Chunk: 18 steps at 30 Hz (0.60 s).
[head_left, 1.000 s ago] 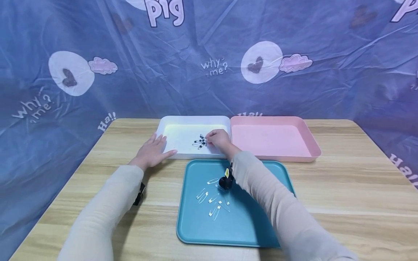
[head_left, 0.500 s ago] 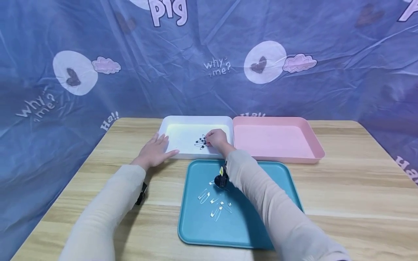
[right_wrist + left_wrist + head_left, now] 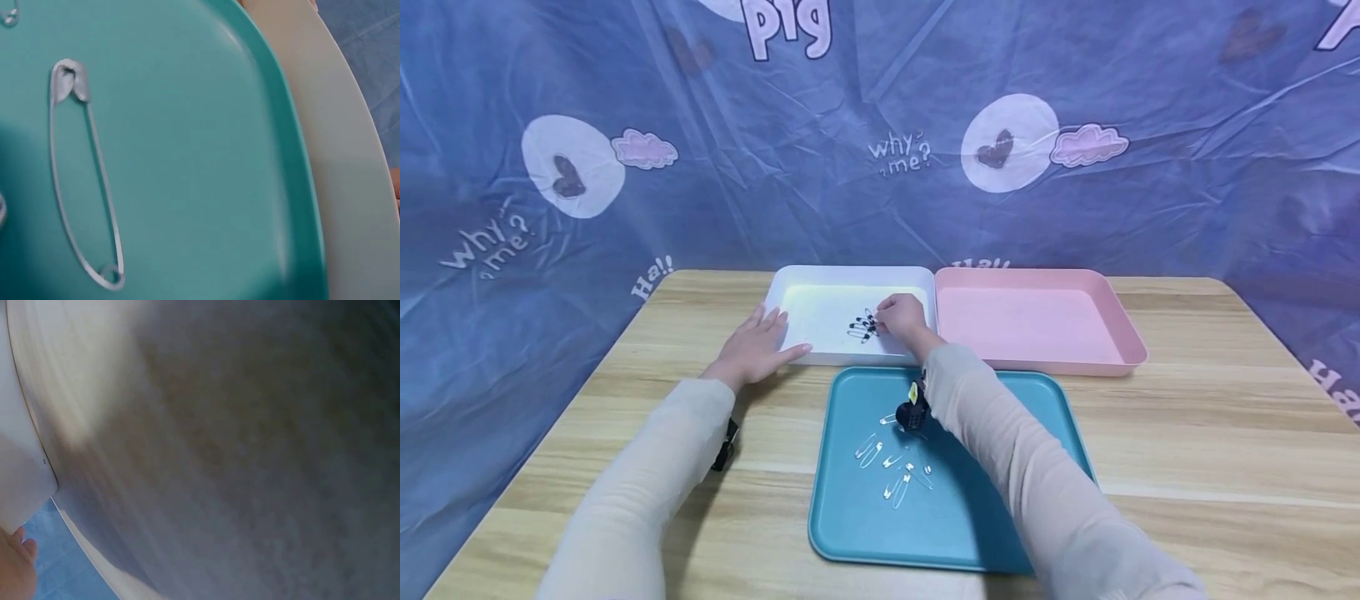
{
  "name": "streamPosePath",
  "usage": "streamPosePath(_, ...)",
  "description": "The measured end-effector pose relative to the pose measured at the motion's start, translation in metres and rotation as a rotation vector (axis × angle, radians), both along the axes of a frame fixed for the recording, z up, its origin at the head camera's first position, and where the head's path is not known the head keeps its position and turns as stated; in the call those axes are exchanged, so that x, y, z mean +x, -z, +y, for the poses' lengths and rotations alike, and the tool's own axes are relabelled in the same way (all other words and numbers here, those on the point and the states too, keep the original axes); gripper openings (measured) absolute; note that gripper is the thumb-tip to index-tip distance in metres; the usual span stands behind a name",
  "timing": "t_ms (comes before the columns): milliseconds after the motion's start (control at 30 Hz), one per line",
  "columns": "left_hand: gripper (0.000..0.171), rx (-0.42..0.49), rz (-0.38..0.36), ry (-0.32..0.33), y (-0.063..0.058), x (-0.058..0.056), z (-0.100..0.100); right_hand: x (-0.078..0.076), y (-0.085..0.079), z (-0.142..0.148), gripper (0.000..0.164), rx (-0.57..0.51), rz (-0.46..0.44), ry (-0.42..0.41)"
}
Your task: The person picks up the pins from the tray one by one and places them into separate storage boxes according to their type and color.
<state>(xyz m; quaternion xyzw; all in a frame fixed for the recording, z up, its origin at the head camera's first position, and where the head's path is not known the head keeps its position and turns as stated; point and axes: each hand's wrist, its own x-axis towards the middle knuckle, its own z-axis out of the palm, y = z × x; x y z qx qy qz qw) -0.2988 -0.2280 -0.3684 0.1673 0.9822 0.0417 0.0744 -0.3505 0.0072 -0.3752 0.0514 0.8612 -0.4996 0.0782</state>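
We are seemingly grouping black pins (image 3: 863, 325) inside the white tray (image 3: 816, 308), left hand (image 3: 754, 346) resting spread at its edge, right hand (image 3: 904, 318) beside them, grasp unclear, probably needing next a careful lift without dragging any.

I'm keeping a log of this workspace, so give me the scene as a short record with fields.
Left hand: fingers spread at the white tray's front left corner
Right hand: at the black pins in that tray; whether it grips one is unclear
Pink tray: right beside the white tray
Teal tray: nearer the person, bearing silver pins
Surface: wooden table
Backdrop: blue printed cloth
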Motion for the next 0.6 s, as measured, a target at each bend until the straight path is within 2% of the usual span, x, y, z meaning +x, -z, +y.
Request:
streamPosePath(300,0.089,0.012,-0.002,0.002,-0.002,0.0,0.0,0.009,-0.009,0.011,0.012,-0.039,0.026,-0.031)
streamPosePath(600,0.091,0.05,0.003,0.001,-0.003,0.001,0.001,0.027,-0.02,0.022,0.016,-0.117,0.037,-0.1)
